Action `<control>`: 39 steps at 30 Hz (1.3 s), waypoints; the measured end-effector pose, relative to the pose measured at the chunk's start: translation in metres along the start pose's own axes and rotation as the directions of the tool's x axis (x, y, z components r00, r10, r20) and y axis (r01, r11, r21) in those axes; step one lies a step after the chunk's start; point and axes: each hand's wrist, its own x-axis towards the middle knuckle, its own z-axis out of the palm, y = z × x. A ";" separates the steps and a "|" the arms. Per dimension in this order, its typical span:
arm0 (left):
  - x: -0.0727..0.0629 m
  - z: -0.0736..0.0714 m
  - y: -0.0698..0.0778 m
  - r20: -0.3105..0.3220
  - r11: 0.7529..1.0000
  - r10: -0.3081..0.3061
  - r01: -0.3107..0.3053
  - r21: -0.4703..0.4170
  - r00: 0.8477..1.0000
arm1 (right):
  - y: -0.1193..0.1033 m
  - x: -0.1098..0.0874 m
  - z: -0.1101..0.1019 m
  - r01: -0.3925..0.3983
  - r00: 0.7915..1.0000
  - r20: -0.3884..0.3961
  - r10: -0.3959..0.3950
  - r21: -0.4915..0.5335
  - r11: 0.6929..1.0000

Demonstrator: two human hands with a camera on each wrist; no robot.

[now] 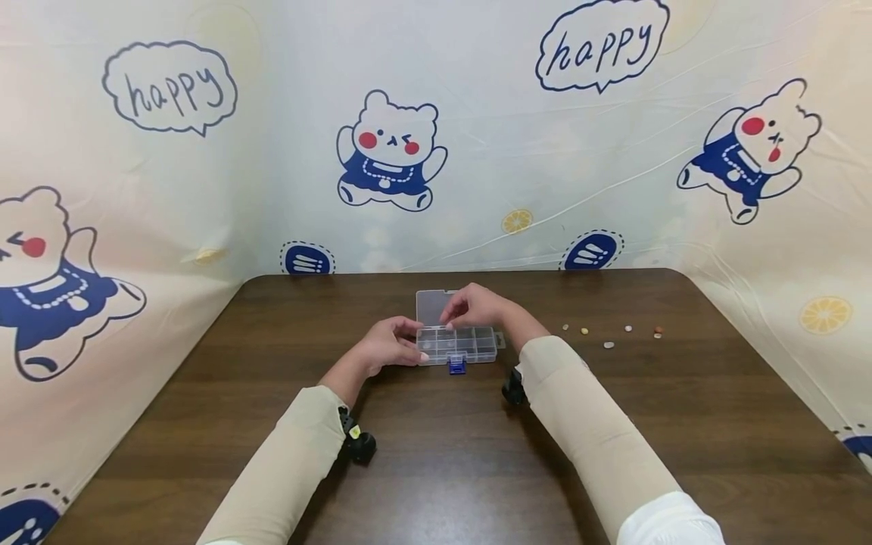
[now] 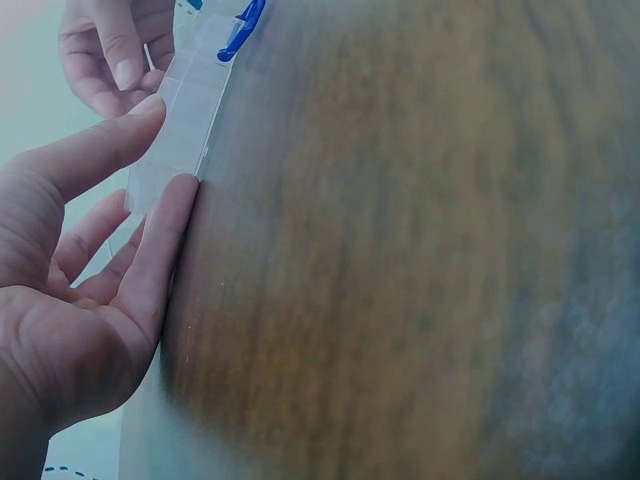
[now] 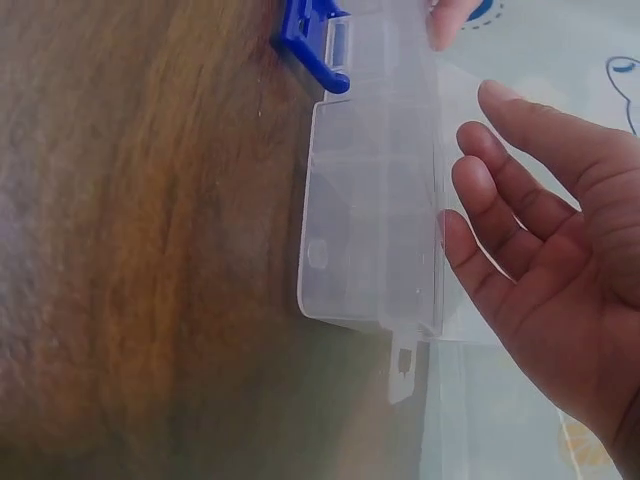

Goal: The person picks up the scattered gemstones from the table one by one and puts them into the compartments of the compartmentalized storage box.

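Note:
A clear plastic compartment box (image 1: 475, 344) lies on the table with its lid (image 1: 431, 309) raised at the back. Its blue latch (image 1: 457, 366) hangs at the front side. My left hand (image 1: 390, 344) grips the box's left end between thumb and fingers, also visible in the left wrist view. Over the back part of the compartments hovers my right hand (image 1: 480, 306), fingers loosely bent. In the right wrist view nothing shows between that hand's fingers (image 3: 505, 190). Faint pale spots appear inside the left compartments; what they are is too small to tell.
Several small pebble-like pieces (image 1: 608, 345), whitish, yellowish and brown, lie scattered on the brown wooden table (image 1: 422, 454) to the right of the box. A printed cloth (image 1: 477, 151) with cartoon bears hangs behind the table and along both sides.

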 end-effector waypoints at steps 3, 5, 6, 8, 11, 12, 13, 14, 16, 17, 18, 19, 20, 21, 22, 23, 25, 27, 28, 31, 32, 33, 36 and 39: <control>-0.001 0.000 0.000 0.004 1.000 0.006 -0.006 0.003 1.000 | 0.001 -0.004 0.001 0.020 0.999 -0.040 -0.019 0.031 0.999; -0.001 0.000 0.001 0.007 1.000 0.007 -0.007 0.004 1.000 | 0.001 -0.006 0.002 0.025 0.997 -0.069 -0.022 0.047 0.999; -0.001 0.000 0.001 0.006 1.000 0.005 -0.005 0.001 1.000 | 0.001 -0.007 0.002 0.029 0.996 -0.083 -0.024 0.055 0.998; -0.001 0.000 0.001 0.003 1.000 0.001 -0.001 -0.002 1.000 | 0.000 -0.010 0.002 0.025 0.993 -0.114 -0.017 0.077 0.997; -0.002 0.000 0.002 -0.001 1.000 -0.003 0.003 -0.006 1.000 | -0.002 -0.015 0.002 0.030 0.987 -0.161 -0.010 0.119 0.992; -0.002 0.000 0.002 -0.002 1.000 -0.006 0.006 -0.009 1.000 | -0.003 -0.017 0.002 0.036 0.985 -0.174 -0.013 0.132 0.991; -0.002 0.000 0.003 -0.003 1.000 -0.007 0.007 -0.010 1.000 | -0.003 -0.019 0.001 0.039 0.983 -0.186 -0.012 0.145 0.989; -0.002 0.000 0.003 -0.004 1.000 -0.008 0.008 -0.011 1.000 | -0.004 -0.021 0.001 0.043 0.981 -0.196 -0.012 0.157 0.987; -0.002 0.000 0.003 -0.004 1.000 -0.007 0.007 -0.014 1.000 | -0.005 -0.025 0.001 0.058 0.976 -0.216 -0.019 0.175 0.983; -0.003 0.000 0.003 -0.005 1.000 -0.006 0.006 -0.014 1.000 | -0.005 -0.026 0.001 0.064 0.974 -0.225 -0.023 0.180 0.982; -0.003 0.000 0.003 -0.007 1.000 -0.005 0.005 -0.015 1.000 | -0.005 -0.028 0.001 0.067 0.973 -0.232 -0.022 0.189 0.980; -0.003 0.000 0.003 -0.008 1.000 -0.004 0.004 -0.015 1.000 | -0.005 -0.029 0.001 0.068 0.971 -0.239 -0.020 0.195 0.978; -0.003 0.000 0.003 -0.009 1.000 -0.003 0.003 -0.016 1.000 | -0.005 -0.031 0.001 0.072 0.969 -0.245 -0.021 0.201 0.977; -0.003 0.001 0.003 -0.010 1.000 -0.002 0.002 -0.015 1.000 | -0.005 -0.032 0.001 0.078 0.967 -0.252 -0.024 0.204 0.976; -0.003 0.001 0.003 -0.010 1.000 -0.002 0.002 -0.012 1.000 | -0.006 -0.034 0.001 0.078 0.966 -0.256 -0.023 0.207 0.975; -0.003 0.001 0.002 -0.010 1.000 -0.002 0.002 -0.010 1.000 | -0.006 -0.035 0.001 0.078 0.966 -0.259 -0.022 0.210 0.975; -0.003 0.001 0.002 -0.011 1.000 -0.004 0.004 -0.007 1.000 | -0.006 -0.038 0.001 0.079 0.964 -0.265 -0.023 0.202 0.976; -0.003 0.001 0.002 -0.013 1.000 -0.005 0.005 -0.003 1.000 | -0.006 -0.040 0.001 0.080 0.962 -0.273 -0.026 0.191 0.978; -0.003 0.000 0.002 -0.013 1.000 -0.005 0.005 -0.002 1.000 | -0.007 -0.042 0.001 0.085 0.961 -0.276 -0.029 0.190 0.978; -0.003 0.000 0.001 -0.015 1.000 -0.004 0.004 -0.001 1.000 | -0.006 -0.045 0.003 0.098 0.955 -0.293 -0.040 0.185 0.978; -0.003 0.000 0.001 -0.016 1.000 -0.002 0.002 0.001 1.000 | -0.006 -0.047 0.003 0.102 0.954 -0.298 -0.043 0.185 0.977; -0.002 0.000 0.001 -0.016 1.000 -0.001 0.001 0.002 1.000 | -0.006 -0.048 0.003 0.106 0.952 -0.303 -0.047 0.182 0.977; -0.002 0.000 0.000 -0.016 1.000 0.001 -0.001 0.001 1.000 | -0.004 -0.050 0.006 0.114 0.947 -0.315 -0.054 0.176 0.978; 0.000 0.001 0.000 -0.013 1.000 -0.001 0.000 -0.003 1.000 | -0.003 -0.054 0.006 0.116 0.943 -0.329 -0.052 0.177 0.977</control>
